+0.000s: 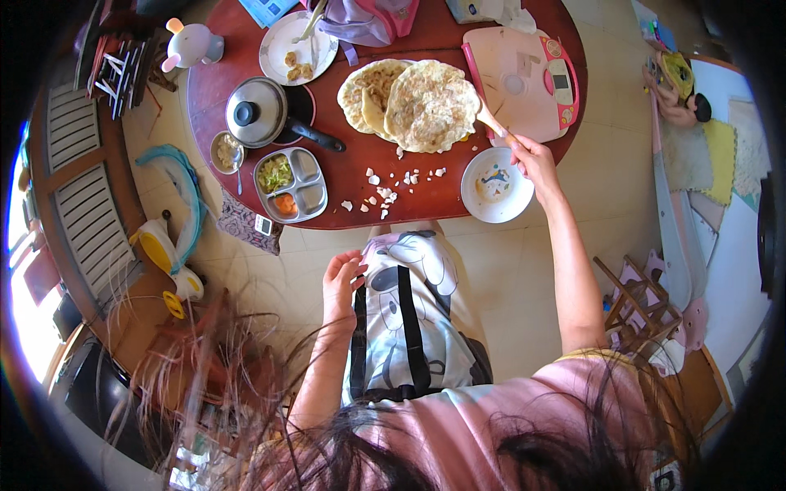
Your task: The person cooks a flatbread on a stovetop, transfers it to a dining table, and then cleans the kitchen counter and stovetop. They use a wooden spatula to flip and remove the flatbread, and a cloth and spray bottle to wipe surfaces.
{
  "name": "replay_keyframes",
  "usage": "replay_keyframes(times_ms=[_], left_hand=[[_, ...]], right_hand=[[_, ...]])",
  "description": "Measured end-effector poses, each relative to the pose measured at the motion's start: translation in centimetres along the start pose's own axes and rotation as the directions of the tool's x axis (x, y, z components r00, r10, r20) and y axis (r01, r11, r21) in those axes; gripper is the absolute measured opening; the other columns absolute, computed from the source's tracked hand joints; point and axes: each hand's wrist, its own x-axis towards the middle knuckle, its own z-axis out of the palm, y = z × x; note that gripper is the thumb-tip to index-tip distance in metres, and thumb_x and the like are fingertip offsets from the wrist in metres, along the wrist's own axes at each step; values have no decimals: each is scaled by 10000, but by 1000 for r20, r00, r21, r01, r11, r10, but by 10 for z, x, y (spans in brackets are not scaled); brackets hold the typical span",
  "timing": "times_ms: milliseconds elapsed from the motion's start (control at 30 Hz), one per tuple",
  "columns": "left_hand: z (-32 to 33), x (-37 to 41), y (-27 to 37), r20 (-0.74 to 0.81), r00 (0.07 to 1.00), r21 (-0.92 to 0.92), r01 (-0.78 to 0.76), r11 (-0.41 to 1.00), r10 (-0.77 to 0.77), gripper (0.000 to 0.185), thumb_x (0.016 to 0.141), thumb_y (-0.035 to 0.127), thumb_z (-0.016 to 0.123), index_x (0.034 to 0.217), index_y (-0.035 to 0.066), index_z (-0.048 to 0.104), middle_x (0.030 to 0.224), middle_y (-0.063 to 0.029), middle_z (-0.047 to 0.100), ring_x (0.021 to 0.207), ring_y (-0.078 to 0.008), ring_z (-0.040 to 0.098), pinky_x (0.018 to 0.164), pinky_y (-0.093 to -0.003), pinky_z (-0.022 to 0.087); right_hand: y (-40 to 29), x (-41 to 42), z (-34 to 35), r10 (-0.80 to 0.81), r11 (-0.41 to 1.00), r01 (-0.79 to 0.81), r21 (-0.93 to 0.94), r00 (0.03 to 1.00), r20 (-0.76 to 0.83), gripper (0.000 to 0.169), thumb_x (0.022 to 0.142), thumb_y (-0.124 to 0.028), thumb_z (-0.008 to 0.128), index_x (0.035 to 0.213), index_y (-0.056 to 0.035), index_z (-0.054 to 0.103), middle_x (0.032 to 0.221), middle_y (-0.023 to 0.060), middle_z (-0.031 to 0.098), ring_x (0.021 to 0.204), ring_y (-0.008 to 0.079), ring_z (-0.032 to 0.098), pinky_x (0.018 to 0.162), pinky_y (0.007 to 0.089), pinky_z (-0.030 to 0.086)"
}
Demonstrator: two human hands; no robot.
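My right hand [535,161] grips the wooden handle [491,118] of a utensil at the table's right side. Its far end meets the edge of a round browned flatbread [433,105] and is hidden there. That flatbread overlaps more flatbread [359,92] on the left; what lies beneath is mostly covered. Just below my right hand stands a white bowl [482,195] with a printed picture and some residue inside. My left hand [341,276] hangs over my lap, holding nothing, its fingers loosely bent and apart. Broken eggshell pieces [385,194] lie scattered near the table's front edge.
A lidded pan [255,113] points its black handle rightward. Before it is a divided metal tray [312,207] with chopped vegetables, beside a small bowl [216,161] with a spoon. A plate [270,55] with food scraps and a pink toy board [500,61] sit farther back.
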Motion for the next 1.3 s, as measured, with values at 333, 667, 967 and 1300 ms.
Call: replay_keyframes(times_ms=[333, 667, 967, 1300], left_hand=[[4, -5, -6, 3, 1000, -43, -17, 999, 17, 213, 902, 204, 546, 1069, 86, 605, 1065, -45, 615, 941, -148, 599, 822, -305, 446], [7, -18, -7, 29, 996, -55, -86, 995, 87, 241, 898, 222, 548, 1086, 82, 602, 1088, -48, 619, 964, -158, 599, 836, -312, 435], [2, -44, -13, -15, 991, -145, -132, 981, 132, 234, 880, 223, 561, 1072, 96, 609, 1005, -13, 625, 925, -136, 595, 814, -295, 415], [-15, -87, -24, -70, 968, -231, -251, 940, 241, 250, 885, 245, 566, 1093, 116, 611, 1079, -35, 615, 969, -171, 601, 843, -333, 435]], right_hand=[[7, -20, 1, -8, 998, 19, 67, 987, -163, 237, 949, -169, 536, 1115, -41, 645, 658, -51, 497, 499, 4, 354, 430, 176, 265], [10, -33, 1, 9, 991, 18, 130, 978, -207, 241, 963, -161, 523, 1140, -39, 633, 662, -40, 503, 486, 5, 352, 420, 177, 264], [11, -73, 14, 9, 971, 21, 237, 992, -127, 231, 959, -215, 562, 1117, -62, 633, 674, -36, 518, 471, 14, 382, 403, 167, 262], [39, -157, 52, 148, 983, -162, 86, 977, 152, 204, 930, -287, 600, 951, -91, 648, 619, -27, 521, 445, 26, 387, 395, 191, 269]])
